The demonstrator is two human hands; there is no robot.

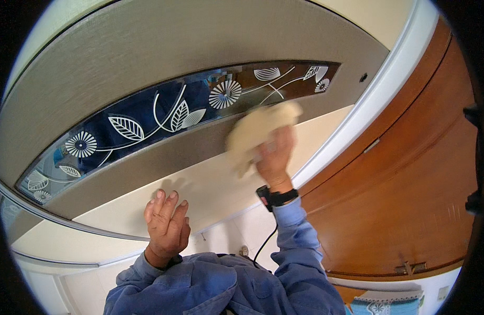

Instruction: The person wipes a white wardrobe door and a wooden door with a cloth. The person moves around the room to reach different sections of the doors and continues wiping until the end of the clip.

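Observation:
My right hand presses a pale yellow cloth near the lower edge of a patterned mirror strip; both are blurred. The strip carries white flowers and leaves and is set in a brown-grey panel of what looks like a sliding wardrobe door. My left hand is raised with nothing in it, fingers a little apart, before the cream lower panel. Whether its fingertips touch that panel I cannot tell. A black band with a cable circles my right wrist.
At the right stands a brown wooden door or cabinet front, beside a white frame edge. A curved metal door edge runs at lower left. Light floor tiles lie below. A blue-and-white cloth is at lower right.

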